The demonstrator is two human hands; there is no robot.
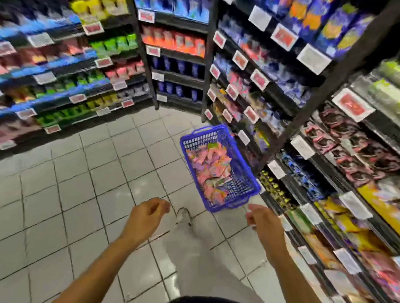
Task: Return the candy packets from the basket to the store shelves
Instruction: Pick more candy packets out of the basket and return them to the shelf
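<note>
A blue plastic basket [246, 172] stands on the tiled floor beside the right-hand shelves. Several pink and purple candy packets [210, 167] lie piled inside it. My left hand [146, 215] hangs over the floor to the left of and nearer than the basket, fingers loosely curled, holding nothing. My right hand [263, 220] hovers just short of the basket's near corner, also loosely curled and empty. Neither hand touches the basket. The whole view is motion-blurred.
Black store shelves [329, 82] packed with coloured packets and price tags run along the right, close to my right arm. More shelves [58, 73] line the far left and back wall. Pale tiled floor [80, 192] lies between them. My leg and shoe [184, 218] show below.
</note>
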